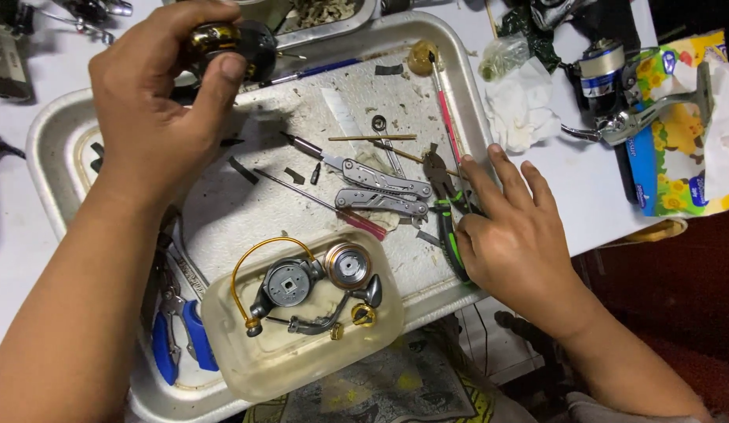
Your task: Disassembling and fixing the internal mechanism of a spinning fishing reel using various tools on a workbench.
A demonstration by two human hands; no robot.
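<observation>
1. We see our left hand [157, 117] raised over the far left corner of the metal tray [51, 141], its fingers clenched around a fishing reel body [231, 43], dark with a glossy golden-brown band.
2. Only the top of the reel body shows past the thumb and forefinger; the rest is hidden in the palm, so we cannot make out its shape.
3. Our right hand [509, 235] lies at the tray's right edge, fingers spread and released, resting on pliers with black and green handles [450, 211]; the hand covers most of the handles.
4. Mid-tray lies a folded silver multi-tool [384, 192], with a thin red rod [445, 117] beside it.
5. A clear plastic tub [302, 364] at the near edge holds reel parts: a grey rotor [286, 283], a spool [347, 265] and a gold bail wire [262, 251].
6. Blue-handled pliers [176, 337] are partly hidden under our left forearm.
</observation>
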